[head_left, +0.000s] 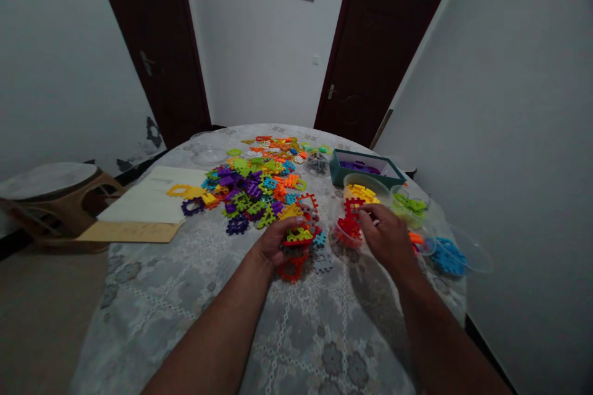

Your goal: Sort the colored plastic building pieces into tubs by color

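Observation:
Several interlocking plastic building pieces (300,234), yellow, lime and red, are gripped in my left hand (274,241), its fingers curled round them. Just beneath it an orange-red piece (291,270) and a grey piece (323,260) lie on the cloth. My right hand (384,233) pinches a red toothed building piece (353,205) over a clear round tub (345,244) of red pieces. A big mixed heap of pieces (250,188) spreads to the left and beyond my left hand.
Tubs of yellow pieces (364,193), lime pieces (410,203) and blue pieces (449,257) stand to the right. Behind them is a green box (337,174) with purple pieces. White paper (143,200) and a brown folder (130,232) lie left on the patterned tablecloth (296,333).

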Demonstrator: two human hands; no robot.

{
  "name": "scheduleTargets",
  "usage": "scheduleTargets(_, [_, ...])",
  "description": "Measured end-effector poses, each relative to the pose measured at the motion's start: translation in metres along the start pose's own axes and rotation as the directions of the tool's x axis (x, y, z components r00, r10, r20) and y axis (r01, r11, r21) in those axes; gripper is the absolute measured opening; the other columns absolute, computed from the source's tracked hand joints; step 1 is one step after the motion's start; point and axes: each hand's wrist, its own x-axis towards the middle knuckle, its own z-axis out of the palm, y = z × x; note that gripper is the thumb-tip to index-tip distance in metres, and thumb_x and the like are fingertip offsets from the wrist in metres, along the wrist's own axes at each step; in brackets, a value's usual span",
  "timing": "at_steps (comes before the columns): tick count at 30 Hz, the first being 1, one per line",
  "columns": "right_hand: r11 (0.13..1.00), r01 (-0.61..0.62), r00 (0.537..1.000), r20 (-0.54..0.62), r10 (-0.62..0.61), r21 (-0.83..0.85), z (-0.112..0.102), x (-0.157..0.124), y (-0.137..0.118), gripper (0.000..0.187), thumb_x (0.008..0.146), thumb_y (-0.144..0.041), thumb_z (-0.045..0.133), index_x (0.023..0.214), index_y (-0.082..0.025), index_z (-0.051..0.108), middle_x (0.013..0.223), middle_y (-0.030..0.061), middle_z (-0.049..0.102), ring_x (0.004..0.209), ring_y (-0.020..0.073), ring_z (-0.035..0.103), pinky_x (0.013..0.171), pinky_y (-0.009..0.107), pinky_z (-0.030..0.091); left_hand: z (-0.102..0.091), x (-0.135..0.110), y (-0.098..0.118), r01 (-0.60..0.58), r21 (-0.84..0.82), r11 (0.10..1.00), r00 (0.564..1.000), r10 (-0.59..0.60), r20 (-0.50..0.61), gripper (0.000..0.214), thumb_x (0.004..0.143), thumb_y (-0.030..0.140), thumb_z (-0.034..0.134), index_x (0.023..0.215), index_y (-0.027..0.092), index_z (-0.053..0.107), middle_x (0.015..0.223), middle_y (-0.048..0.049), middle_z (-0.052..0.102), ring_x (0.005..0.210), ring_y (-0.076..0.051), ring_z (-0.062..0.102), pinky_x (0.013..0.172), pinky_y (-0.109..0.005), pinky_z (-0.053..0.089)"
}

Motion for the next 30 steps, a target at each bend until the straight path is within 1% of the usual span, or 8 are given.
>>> scheduleTargets(2, [0.993,0.050,0.999,0.005,-0.050,-0.106,-0.002,0.001,0.012,0.025,0.097,-0.034,0.052,0.092,-0.021,0.072,0.095,0.0117,0.076,0.090,0.0273,0.070,0.090,0.043,0.054,0.000,0.001,-0.002,-0.005,-0.014,1.000,1.000,0.005,0.014,0.038,0.082,0.017,0.076,0.119,0.014,0.069,0.099,-0.0140,0.079,0.080,-0.031,0.080,0.046,-0.032,0.061])
scheduleTargets(5, [0.980,0.128,0.989,-0.050,-0.137,-0.150,0.001,-0.001,0.017,0.024,0.097,-0.032,0.051,0.097,-0.020,0.071,0.111,0.0162,0.075,0.111,0.0322,0.068,0.105,0.052,0.050,-0.001,0.002,-0.005,0.001,-0.012,1.000,1.000,0.000,0.028,0.038,0.080,0.017,0.077,0.117,0.015,0.070,0.098,-0.0129,0.079,0.085,-0.033,0.080,0.047,-0.032,0.062])
scheduleTargets(8, [0.990,0.142,0.989,-0.034,-0.142,-0.006,0.008,-0.004,0.003,0.029,0.100,-0.031,0.050,0.114,-0.020,0.072,0.128,0.0148,0.072,0.125,0.0305,0.064,0.111,0.053,0.047,-0.001,0.002,-0.006,0.014,0.027,1.000,0.998,-0.016,0.055,0.039,0.078,0.017,0.079,0.116,0.015,0.072,0.104,-0.0152,0.079,0.084,-0.032,0.079,0.049,-0.033,0.063])
scheduleTargets(11, [0.970,0.125,0.979,0.132,-0.154,0.206,0.015,-0.006,-0.021,0.035,0.102,-0.031,0.050,0.129,-0.024,0.070,0.134,0.0097,0.072,0.125,0.0261,0.066,0.111,0.047,0.050,-0.001,0.001,-0.006,0.029,0.060,0.998,0.996,-0.034,0.077,0.041,0.078,0.018,0.080,0.118,0.014,0.073,0.106,-0.0170,0.079,0.080,-0.030,0.079,0.052,-0.031,0.062])
scheduleTargets(14, [0.941,0.083,0.956,0.239,-0.168,0.328,0.024,-0.007,-0.037,0.035,0.102,-0.031,0.050,0.127,-0.025,0.073,0.131,0.0079,0.074,0.123,0.0244,0.067,0.110,0.045,0.051,-0.002,0.000,-0.006,0.042,0.091,0.995,0.994,-0.051,0.098,0.042,0.079,0.020,0.079,0.120,0.011,0.072,0.100,-0.0174,0.079,0.071,-0.027,0.077,0.050,-0.030,0.060])
scheduleTargets(22, [0.871,-0.192,0.974,0.196,0.113,0.453,0.034,-0.002,-0.026,0.037,0.096,-0.041,0.058,0.122,-0.023,0.077,0.124,0.0078,0.077,0.110,0.0256,0.071,0.099,0.044,0.055,-0.005,0.003,-0.006,0.085,0.117,0.990,0.994,-0.092,0.056,0.035,0.085,0.025,0.075,0.115,0.008,0.071,0.092,-0.0156,0.080,0.064,-0.023,0.075,0.047,-0.029,0.060])
scheduleTargets(27, [0.875,-0.236,0.971,0.063,0.232,0.424,0.019,0.001,-0.006,0.040,0.094,-0.047,0.061,0.118,-0.021,0.079,0.119,0.0096,0.078,0.105,0.0273,0.072,0.096,0.043,0.055,-0.008,0.007,-0.008,0.084,0.077,0.994,0.996,-0.085,0.015,0.027,0.083,0.022,0.077,0.107,0.011,0.072,0.080,-0.0099,0.079,0.057,-0.021,0.073,0.048,-0.030,0.061])
scheduleTargets(30, [0.925,-0.228,0.969,-0.021,0.246,0.304,0.016,0.001,0.008,0.040,0.094,-0.046,0.058,0.115,-0.019,0.078,0.113,0.0113,0.079,0.100,0.0279,0.072,0.094,0.044,0.055,-0.008,0.007,-0.008,0.085,0.066,0.994,0.996,-0.086,0.009,0.027,0.082,0.021,0.077,0.107,0.011,0.072,0.080,-0.0095,0.079,0.056,-0.021,0.073,0.048,-0.031,0.061])
